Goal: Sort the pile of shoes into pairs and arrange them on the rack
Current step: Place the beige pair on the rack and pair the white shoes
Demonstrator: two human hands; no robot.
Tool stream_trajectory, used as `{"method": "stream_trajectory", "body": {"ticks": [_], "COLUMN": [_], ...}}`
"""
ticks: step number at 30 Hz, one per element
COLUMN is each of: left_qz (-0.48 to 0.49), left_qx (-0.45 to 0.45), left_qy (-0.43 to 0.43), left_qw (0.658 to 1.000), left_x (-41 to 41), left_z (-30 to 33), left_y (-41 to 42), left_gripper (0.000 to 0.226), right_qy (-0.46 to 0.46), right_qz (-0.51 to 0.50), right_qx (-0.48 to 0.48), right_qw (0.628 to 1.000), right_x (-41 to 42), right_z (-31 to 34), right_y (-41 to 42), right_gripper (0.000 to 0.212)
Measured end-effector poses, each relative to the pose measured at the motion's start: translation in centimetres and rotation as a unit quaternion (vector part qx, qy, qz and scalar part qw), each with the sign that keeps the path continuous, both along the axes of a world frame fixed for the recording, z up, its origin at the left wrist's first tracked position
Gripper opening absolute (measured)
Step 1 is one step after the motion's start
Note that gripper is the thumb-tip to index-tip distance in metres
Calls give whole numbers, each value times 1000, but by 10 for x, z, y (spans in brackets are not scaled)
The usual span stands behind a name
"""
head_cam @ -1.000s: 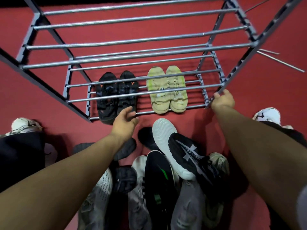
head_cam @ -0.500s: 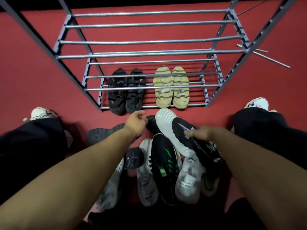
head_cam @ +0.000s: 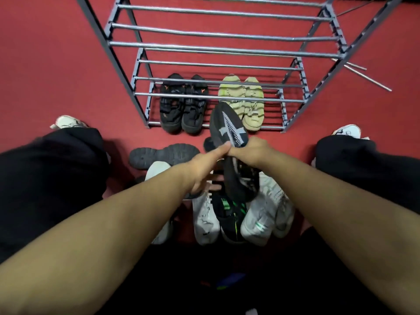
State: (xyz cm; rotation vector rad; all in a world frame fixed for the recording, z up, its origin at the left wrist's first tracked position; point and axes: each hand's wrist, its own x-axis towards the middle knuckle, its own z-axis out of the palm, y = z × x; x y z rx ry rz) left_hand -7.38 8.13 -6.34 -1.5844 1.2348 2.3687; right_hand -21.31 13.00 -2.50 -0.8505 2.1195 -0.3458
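The right hand is closing its grip around a dark sneaker with a grey star-like mark on its side, lifting it clear of the pile of shoes on the red floor. The left hand is reaching in just beside it, thumb touching the sneaker's edge, fingers loosely curled under and not clearly clamping anything; whether it is taking any of the weight I cannot tell.

The rack is standing just beyond the pile, with black sandals and pale green sandals already sitting as pairs on its lowest shelf.

Several things could be going wrong from here. The sneaker is being held near its middle with the toe pointing up toward the rack, so a loose hold could be letting it tip and drop back onto the pile, scattering the white and black shoes below. Its toe is hanging right over the green sandals, and a careless swing could be knocking that finished pair askew. The shelves are only thin bars, so a shoe set down crookedly could be slipping between them. Its mate is not plainly identifiable in the dark jumble, so a mismatched pairing is a real risk.
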Motion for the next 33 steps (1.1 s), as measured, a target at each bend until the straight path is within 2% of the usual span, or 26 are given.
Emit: {"method": "stream_trajectory", "body": {"ticks": [2, 3, 5, 6, 7, 8, 10, 11, 12, 13, 15, 16, 17, 19, 20, 22, 23, 25, 27, 31, 33], "left_qz": [96, 141, 199, 216, 222, 226, 232, 236, 234, 231, 227, 222, 219, 224, 223, 223, 224, 228, 233, 263, 281], "left_qx": [19, 31, 38, 33, 25, 18, -3, -13, -21, -33, -46, -41, -31, -19, -9, -6, -5, -4, -1, -7, -11], "left_qy": [54, 66, 52, 36, 16, 3, -13, -16, -21, -27, -34, -34, -34, -34, -30, -23, -20, -24, -21, -11, -4], "left_qw": [994, 987, 978, 975, 975, 974, 973, 972, 972, 972, 972, 974, 975, 974, 974, 974, 974, 973, 972, 965, 960], "left_x": [0, 2, 13, 19, 26, 32, 42, 46, 50, 52, 55, 55, 56, 57, 57, 55, 54, 53, 53, 58, 61], "left_z": [1, 1, -7, -10, -15, -21, -29, -33, -38, -39, -42, -46, -48, -63, -72, -73, -68, -66, -62, -55, -49], "left_y": [3, 3, 3, 3, 2, -2, -6, -9, -11, -11, -9, -10, -11, -16, -18, -20, -21, -25, -28, -30, -30], "left_gripper": [51, 45, 38, 39, 42, 46, 55, 62, 69, 68, 41, 35, 45, 85, 93, 72, 58, 48, 46, 29, 25], "right_qy": [-197, -274, -388, -408, -385, -319, -106, -28, 12, 30, 56, 78, 107, 153, 158, 184, 218, 281, 291, 242, 190], "right_qz": [-66, -92, -154, -193, -222, -232, -162, -115, -83, -66, -50, -45, -37, -16, -8, 36, 73, 128, 114, 86, 53], "right_qx": [-32, -36, -47, -55, -61, -61, -9, 33, 69, 92, 106, 110, 117, 142, 153, 183, 191, 172, 146, 135, 123], "right_qw": [978, 957, 907, 891, 894, 917, 981, 992, 994, 993, 992, 990, 987, 978, 975, 965, 954, 936, 939, 957, 973], "right_x": [12, 15, 14, 10, 4, -5, -22, -28, -32, -35, -35, -35, -35, -35, -35, -33, -31, -31, -27, -8, 4], "right_z": [4, 5, 2, -4, -15, -28, -51, -63, -74, -83, -98, -105, -112, -127, -134, -145, -150, -158, -150, -97, -71], "right_y": [8, 13, 22, 24, 26, 28, 37, 41, 45, 48, 44, 38, 30, 16, 12, 11, 15, 23, 26, 19, 20], "right_gripper": [22, 12, 11, 15, 21, 31, 48, 51, 51, 49, 50, 56, 65, 89, 100, 111, 107, 80, 65, 95, 99]}}
